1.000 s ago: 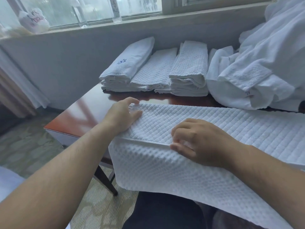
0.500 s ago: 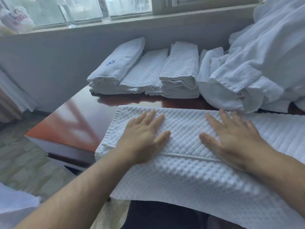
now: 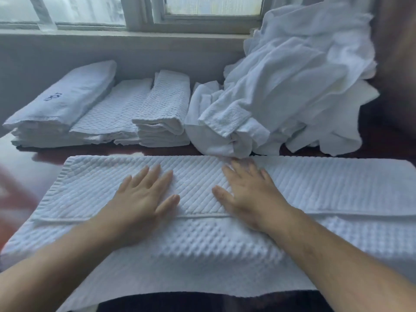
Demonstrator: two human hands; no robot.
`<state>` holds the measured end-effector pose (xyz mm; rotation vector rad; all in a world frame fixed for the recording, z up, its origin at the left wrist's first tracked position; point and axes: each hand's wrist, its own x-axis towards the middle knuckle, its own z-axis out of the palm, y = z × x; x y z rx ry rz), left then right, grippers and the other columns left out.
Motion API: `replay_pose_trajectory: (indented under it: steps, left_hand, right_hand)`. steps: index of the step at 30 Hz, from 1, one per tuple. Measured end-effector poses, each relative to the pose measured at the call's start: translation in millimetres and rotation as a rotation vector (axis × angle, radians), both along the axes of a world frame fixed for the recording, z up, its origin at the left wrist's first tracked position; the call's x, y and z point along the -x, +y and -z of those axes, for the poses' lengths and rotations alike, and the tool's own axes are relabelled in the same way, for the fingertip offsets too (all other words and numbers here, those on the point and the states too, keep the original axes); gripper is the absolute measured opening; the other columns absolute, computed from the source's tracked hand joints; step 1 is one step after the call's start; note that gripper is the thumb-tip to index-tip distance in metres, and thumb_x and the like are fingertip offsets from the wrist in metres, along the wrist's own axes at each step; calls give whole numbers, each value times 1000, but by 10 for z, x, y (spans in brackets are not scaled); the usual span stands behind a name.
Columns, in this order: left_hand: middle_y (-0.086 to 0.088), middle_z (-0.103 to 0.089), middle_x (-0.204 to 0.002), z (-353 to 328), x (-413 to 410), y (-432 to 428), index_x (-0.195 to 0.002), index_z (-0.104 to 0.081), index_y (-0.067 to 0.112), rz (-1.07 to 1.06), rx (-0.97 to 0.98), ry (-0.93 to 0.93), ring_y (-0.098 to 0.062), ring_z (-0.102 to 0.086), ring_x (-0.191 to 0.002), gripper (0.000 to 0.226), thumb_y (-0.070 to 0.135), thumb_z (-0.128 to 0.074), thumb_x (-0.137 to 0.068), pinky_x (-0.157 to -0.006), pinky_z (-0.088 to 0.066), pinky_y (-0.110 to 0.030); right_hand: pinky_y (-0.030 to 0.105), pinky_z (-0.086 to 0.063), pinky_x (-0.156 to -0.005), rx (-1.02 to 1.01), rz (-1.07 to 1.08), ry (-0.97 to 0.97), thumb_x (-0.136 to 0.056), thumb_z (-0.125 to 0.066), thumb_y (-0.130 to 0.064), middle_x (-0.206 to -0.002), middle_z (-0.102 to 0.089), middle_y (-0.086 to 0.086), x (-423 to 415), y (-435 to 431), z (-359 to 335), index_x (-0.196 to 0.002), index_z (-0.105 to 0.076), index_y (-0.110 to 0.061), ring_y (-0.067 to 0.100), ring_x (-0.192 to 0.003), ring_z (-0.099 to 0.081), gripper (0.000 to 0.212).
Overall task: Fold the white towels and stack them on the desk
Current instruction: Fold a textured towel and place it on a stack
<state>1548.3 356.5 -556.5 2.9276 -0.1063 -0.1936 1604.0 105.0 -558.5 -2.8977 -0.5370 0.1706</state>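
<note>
A white waffle-weave towel [image 3: 90, 188] lies across the front of the dark wooden desk [image 3: 27, 158], its upper flap folded over and its lower part hanging off the near edge. My left hand [image 3: 144, 194] lies flat on the folded flap with fingers spread. My right hand [image 3: 247, 192] presses flat on the same flap to the right. Three stacks of folded white towels [image 3: 112, 113] stand side by side at the back of the desk. A pile of unfolded white towels [image 3: 292, 86] heaps up at the back right.
A grey wall and window sill [image 3: 135, 34] run right behind the stacks. The pile's front edge nearly touches the spread towel by my right fingertips. The desk's left edge drops off to the floor at far left.
My hands went from pinching the towel's folded edge to lying flat on the flap with fingers spread. The view shifted right, and the flap now lies smoother.
</note>
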Motion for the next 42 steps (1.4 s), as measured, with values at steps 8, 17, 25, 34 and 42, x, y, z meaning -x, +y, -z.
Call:
replay_pose_trajectory:
  steps: [8, 17, 25, 34, 42]
  left_hand:
    - [-6, -4, -168, 48, -463, -1717, -158, -11, 30, 370, 0, -125, -21, 1, -154, 73, 66, -17, -95, -122, 0, -46]
    - [-2, -26, -161, 207, -660, -2507, -145, -26, 39, 494, 70, -309, -20, -17, -146, 72, 78, -13, -87, -118, -13, -48]
    - [4, -42, -144, 164, -610, -2510, -136, -40, 38, 492, 138, -341, -13, -24, -132, 58, 70, -23, -91, -108, -16, -37]
    - [16, -49, -142, 156, -359, -2665, -137, -51, 42, 711, 282, -351, -12, -33, -130, 41, 53, -36, -100, -107, -29, -37]
    - [21, -40, -153, 192, -347, -2644, -140, -48, 49, 666, 296, -328, -12, -29, -143, 41, 54, -39, -100, -115, -23, -38]
  right_hand:
    - [52, 4, -123, 97, 538, 55, -92, -9, -75, -170, 7, -5, -48, -1876, -14, -160, -4, -43, 27, -156, 9, 75]
    - [50, -20, -117, 6, 753, -97, -96, -20, -65, -167, -15, -13, -62, -2839, 116, -157, -25, -39, 32, -149, -23, 67]
    - [40, -28, -115, -268, 795, -384, -104, -38, -36, -152, -48, 2, 554, -3028, 237, -134, -64, -24, 26, -145, -30, 41]
    - [37, -55, -86, -845, 1180, -273, -86, -51, -78, -124, -62, -1, 1441, -2977, 786, -122, -65, -21, 17, -111, -61, 69]
    - [17, -45, -52, -769, 969, -226, -91, -56, -50, -74, -69, -9, 1592, -3036, 650, -80, -66, -30, 5, -64, -64, 25]
